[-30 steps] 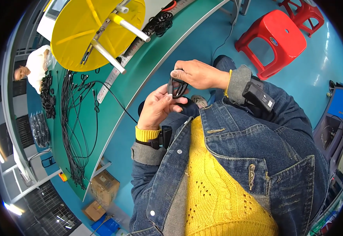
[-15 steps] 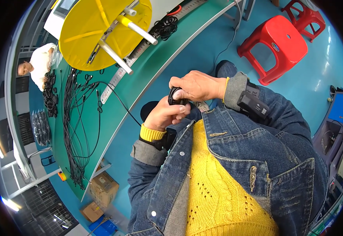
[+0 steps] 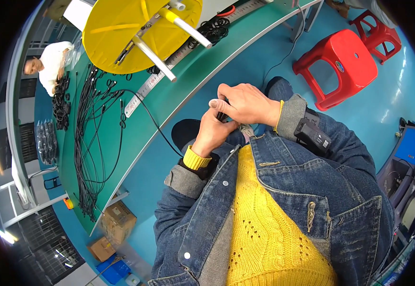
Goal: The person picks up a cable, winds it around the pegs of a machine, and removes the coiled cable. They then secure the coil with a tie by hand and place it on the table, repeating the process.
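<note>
My left hand (image 3: 212, 131) is closed on a coiled black cable (image 3: 222, 116), of which only a small dark part shows between my hands. Over the top of it lies my right hand (image 3: 249, 103), its fingers curled around the coil and its thumb stretched out toward the left. From the table, a black cable strand (image 3: 153, 120) sags over the edge toward my left hand; its end there is hidden. A bundle of long black cables (image 3: 81, 162) is spread on the green table (image 3: 136, 131), left of my hands.
A yellow round disc with metal tubes (image 3: 117, 43) stands over the table, beside a steel ruler (image 3: 143, 94) and a coiled black cable pile (image 3: 214, 31). Red stools (image 3: 345, 62) are at the right. Cardboard boxes (image 3: 118, 221) sit below. Across the table is a person in white (image 3: 52, 64).
My right hand has turned and moved over the coil, covering most of it, with its thumb now extended. The whole view has shifted slightly.
</note>
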{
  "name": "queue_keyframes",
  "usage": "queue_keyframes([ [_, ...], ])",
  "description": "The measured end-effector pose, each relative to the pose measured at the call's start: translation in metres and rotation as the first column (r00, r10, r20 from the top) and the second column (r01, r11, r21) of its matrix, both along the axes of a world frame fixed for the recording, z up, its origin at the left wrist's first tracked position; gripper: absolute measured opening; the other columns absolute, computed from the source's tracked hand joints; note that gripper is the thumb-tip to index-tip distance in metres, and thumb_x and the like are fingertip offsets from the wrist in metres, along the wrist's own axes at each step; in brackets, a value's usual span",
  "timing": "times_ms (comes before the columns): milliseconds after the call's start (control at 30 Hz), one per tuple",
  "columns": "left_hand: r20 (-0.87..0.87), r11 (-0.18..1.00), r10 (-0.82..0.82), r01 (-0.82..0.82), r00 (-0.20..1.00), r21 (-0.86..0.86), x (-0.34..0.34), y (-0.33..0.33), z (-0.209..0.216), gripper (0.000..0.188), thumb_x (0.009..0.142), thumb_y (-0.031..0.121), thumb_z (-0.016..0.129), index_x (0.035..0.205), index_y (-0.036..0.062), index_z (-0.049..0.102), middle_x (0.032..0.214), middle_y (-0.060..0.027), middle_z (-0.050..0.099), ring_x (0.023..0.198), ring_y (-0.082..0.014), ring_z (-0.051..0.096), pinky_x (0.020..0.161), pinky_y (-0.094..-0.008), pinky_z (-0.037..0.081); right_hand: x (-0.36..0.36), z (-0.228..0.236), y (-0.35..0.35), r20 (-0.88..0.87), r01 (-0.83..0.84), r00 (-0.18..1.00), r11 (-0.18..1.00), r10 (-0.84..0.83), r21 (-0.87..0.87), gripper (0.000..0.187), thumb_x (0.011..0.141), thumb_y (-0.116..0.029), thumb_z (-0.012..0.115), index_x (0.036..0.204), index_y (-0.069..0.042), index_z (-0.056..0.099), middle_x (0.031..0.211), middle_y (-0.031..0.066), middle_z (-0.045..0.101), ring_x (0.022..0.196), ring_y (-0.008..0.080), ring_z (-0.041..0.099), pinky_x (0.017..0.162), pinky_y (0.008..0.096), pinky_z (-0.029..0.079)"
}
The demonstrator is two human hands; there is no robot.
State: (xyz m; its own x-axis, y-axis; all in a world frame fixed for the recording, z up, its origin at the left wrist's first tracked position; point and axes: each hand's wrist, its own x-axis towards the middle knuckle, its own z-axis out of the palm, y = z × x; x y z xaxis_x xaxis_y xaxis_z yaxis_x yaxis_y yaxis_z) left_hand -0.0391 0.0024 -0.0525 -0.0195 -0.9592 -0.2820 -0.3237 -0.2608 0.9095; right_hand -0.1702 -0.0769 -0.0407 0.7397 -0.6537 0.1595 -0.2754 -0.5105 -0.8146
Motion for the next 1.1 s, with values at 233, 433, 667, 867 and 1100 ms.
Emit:
queue_keyframes([
  [233,-0.259,0.988,-0.041,0.078,0.965,0.135,-0.002,-0.006,0.014,0.036,0.066,0.006,0.071,0.098,-0.0007,0.056,0.089,-0.0052,0.061,0.084,-0.0137,0.058,0.071,-0.0291,0.047,-0.003,-0.015,-0.005,0.033,-0.006,0.999,0.996,0.009,-0.094,0.044,0.087,-0.044,0.046,0.075,-0.002,0.05,0.059,0.0182,0.056,0.057,0.0382,0.055,0.053,0.046,0.043],
  [433,0.152,0.995,0.066,-0.053,0.986,-0.087,0.006,0.003,-0.013,0.035,0.066,0.014,0.072,0.093,-0.0017,0.057,0.084,-0.0122,0.062,0.081,-0.0213,0.062,0.069,-0.0325,0.048,0.012,-0.004,0.007,0.038,0.046,0.998,0.986,-0.041,-0.159,0.038,0.083,-0.039,0.052,0.074,-0.002,0.049,0.058,0.0179,0.056,0.056,0.0379,0.056,0.052,0.0474,0.044],
  [667,0.461,0.96,0.074,0.061,0.884,-0.272,-0.012,0.008,-0.03,0.019,0.07,0.018,0.061,0.075,0.0001,0.06,0.073,-0.0212,0.06,0.07,-0.0392,0.059,0.06,-0.044,0.048,0.004,-0.012,0.01,0.012,-0.003,1.0,0.97,0.006,-0.244,0.026,0.08,-0.025,0.052,0.072,-0.002,0.045,0.058,0.0197,0.054,0.056,0.0394,0.054,0.051,0.0481,0.043],
  [867,0.395,0.975,0.138,-0.055,0.908,-0.215,-0.014,0.027,-0.053,0.018,0.069,0.019,0.064,0.074,0.0017,0.062,0.071,-0.019,0.061,0.069,-0.0369,0.06,0.059,-0.0416,0.048,0.014,-0.049,0.019,0.025,-0.021,0.999,0.997,0.023,-0.074,0.019,0.079,-0.017,0.048,0.069,-0.001,0.046,0.058,0.0223,0.053,0.057,0.0419,0.052,0.053,0.0509,0.04],
  [1100,0.157,0.993,-0.116,0.111,0.981,0.042,0.0,0.037,-0.065,0.03,0.069,0.026,0.065,0.081,-0.0006,0.063,0.076,-0.0219,0.061,0.072,-0.0378,0.06,0.063,-0.0432,0.048,0.019,-0.08,0.029,-0.152,-0.059,0.986,0.996,0.069,0.066,0.025,0.079,-0.019,0.047,0.066,0.001,0.051,0.061,0.0247,0.053,0.059,0.0437,0.053,0.056,0.0519,0.041],
])
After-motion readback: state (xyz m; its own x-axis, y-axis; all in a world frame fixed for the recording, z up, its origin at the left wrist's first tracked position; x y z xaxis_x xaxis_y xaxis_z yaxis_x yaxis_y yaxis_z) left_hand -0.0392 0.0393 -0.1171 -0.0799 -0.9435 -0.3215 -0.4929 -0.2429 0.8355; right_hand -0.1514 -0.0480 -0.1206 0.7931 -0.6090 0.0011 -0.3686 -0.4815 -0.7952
